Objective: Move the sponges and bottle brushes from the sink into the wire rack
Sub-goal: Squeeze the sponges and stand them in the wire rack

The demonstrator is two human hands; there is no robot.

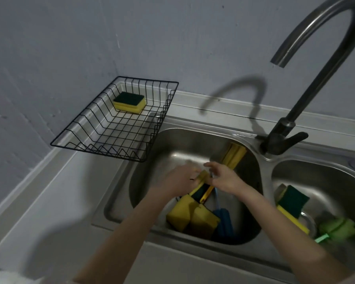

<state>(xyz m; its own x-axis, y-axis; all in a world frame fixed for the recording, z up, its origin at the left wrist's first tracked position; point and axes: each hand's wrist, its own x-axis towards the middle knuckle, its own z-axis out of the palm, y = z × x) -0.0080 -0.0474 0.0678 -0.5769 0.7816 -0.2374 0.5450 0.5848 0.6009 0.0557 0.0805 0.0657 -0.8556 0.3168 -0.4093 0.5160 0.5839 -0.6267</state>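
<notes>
Both forearms reach down into the left basin of the steel sink [193,124], the hands nearly meeting over its middle. The left hand [179,179] is blurred, its fingers curled around the upper end of a yellow sponge [201,177], which they appear to hold. The right hand [223,177], just beside it, has its fingers loosely bent and partly spread, touching the thin handle of a blue bottle brush [223,220]; whether they grip it cannot be told. Below the hands lie more yellow sponges [191,216]. In the right basin rest a green-topped sponge [291,203] and a green brush [336,228]. The wire rack [115,128] stands on the surface left of the sink, holding one sponge [129,102].
</notes>
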